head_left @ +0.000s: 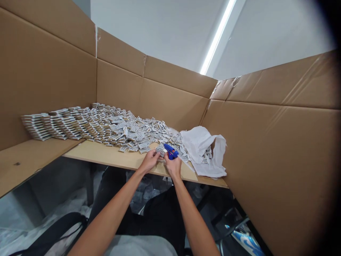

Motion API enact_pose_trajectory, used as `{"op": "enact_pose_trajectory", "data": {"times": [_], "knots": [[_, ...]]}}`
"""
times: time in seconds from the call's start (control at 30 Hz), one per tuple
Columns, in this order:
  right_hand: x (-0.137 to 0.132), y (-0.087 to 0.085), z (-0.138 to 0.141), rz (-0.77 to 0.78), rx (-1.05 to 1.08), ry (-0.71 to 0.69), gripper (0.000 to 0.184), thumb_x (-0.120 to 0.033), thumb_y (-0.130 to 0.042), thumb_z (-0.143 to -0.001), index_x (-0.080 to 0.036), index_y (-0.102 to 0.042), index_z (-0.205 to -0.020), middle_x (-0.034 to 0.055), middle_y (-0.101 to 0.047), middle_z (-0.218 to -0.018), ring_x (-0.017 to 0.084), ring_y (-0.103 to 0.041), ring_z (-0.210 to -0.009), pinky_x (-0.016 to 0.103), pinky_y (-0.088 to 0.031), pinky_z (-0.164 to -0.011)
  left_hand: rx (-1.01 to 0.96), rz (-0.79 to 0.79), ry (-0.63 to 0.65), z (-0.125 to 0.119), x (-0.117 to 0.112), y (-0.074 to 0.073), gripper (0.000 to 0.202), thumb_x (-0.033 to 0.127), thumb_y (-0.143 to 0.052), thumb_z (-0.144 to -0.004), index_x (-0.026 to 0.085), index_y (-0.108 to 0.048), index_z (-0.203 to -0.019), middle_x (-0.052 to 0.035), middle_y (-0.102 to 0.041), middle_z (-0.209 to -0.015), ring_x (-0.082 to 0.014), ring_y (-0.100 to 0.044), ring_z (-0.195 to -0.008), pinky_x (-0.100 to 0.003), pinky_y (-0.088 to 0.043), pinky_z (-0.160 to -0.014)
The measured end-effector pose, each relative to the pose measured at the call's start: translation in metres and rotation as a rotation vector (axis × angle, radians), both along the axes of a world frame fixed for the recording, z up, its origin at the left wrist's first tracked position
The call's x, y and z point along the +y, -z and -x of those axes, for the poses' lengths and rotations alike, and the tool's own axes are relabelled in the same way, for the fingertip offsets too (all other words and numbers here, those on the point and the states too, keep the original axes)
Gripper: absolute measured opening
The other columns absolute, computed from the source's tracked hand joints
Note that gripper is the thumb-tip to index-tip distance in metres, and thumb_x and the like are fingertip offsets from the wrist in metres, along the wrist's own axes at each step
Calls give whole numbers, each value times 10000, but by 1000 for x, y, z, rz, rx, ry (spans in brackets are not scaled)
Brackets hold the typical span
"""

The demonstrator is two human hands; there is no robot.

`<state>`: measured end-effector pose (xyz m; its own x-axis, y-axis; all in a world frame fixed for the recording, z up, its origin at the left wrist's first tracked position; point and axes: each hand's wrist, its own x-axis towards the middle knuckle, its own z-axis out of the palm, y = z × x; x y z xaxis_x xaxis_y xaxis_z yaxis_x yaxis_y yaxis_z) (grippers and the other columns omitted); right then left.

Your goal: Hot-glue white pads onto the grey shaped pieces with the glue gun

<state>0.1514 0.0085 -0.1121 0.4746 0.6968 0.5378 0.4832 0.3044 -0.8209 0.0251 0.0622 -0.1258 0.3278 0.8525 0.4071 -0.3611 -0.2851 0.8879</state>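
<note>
My right hand (173, 166) is wrapped round a blue glue gun (171, 151) near the front edge of the table. A pale glue stick (186, 164) appears to stick out from the gun's back end. Close beside it, my left hand (150, 161) pinches a small grey-white flat piece (160, 150), partly hidden by the fingers. Behind both hands spreads a loose heap of similar grey pieces (135, 131). At the left, many more stand in neat stacked rows (66, 122).
A white bag (201, 145) with pieces in its mouth lies at the right of the wooden tabletop (106, 152). Tall cardboard walls (170, 90) enclose the table on the left, back and right. A cardboard sheet (32, 156) covers the left part. Plastic wrapping lies beneath.
</note>
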Motion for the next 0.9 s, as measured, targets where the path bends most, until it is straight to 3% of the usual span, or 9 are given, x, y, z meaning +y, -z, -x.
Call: {"op": "enact_pose_trajectory", "data": {"times": [0.33,0.57,0.7,0.8,0.9], "knots": [[-1,3,2,59,-99,71,308,-478,-690,-793,-182,-715,-876,115,-729,-809,298,-682,-836,380,-519,-803,-3,1,-21,0,-3,0,426,528,-818,-712,140,-726,-863,-105,-765,-898,-236,-726,-798,-408,-606,-852],[1,5,1,102,-92,53,369,-523,-745,-762,-177,-696,-880,93,-715,-807,250,-643,-736,357,-500,-767,-21,30,-59,-1,-6,-3,421,520,-819,-672,147,-703,-827,-95,-751,-830,-228,-710,-764,-374,-601,-783],[1,3,-4,125,-37,-36,433,-613,-702,-801,-181,-662,-815,51,-679,-705,205,-617,-633,308,-487,-653,-41,54,-157,3,-6,-4,422,490,-829,-663,159,-671,-872,-81,-740,-864,-210,-691,-762,-317,-572,-695],[-4,-2,-11,158,41,-200,498,-673,-613,-865,-180,-658,-811,25,-628,-599,180,-571,-523,284,-453,-544,-51,80,-216,6,-3,-3,428,471,-842,-654,170,-639,-881,-60,-724,-846,-190,-671,-737,-288,-541,-660],[-11,-9,-22,191,58,-367,530,-701,-632,-849,-174,-668,-806,35,-634,-597,168,-548,-480,276,-426,-494,-46,100,-221,6,-1,-1,429,467,-861,-637,172,-636,-851,-49,-712,-798,-179,-656,-712,-284,-531,-670]]}}
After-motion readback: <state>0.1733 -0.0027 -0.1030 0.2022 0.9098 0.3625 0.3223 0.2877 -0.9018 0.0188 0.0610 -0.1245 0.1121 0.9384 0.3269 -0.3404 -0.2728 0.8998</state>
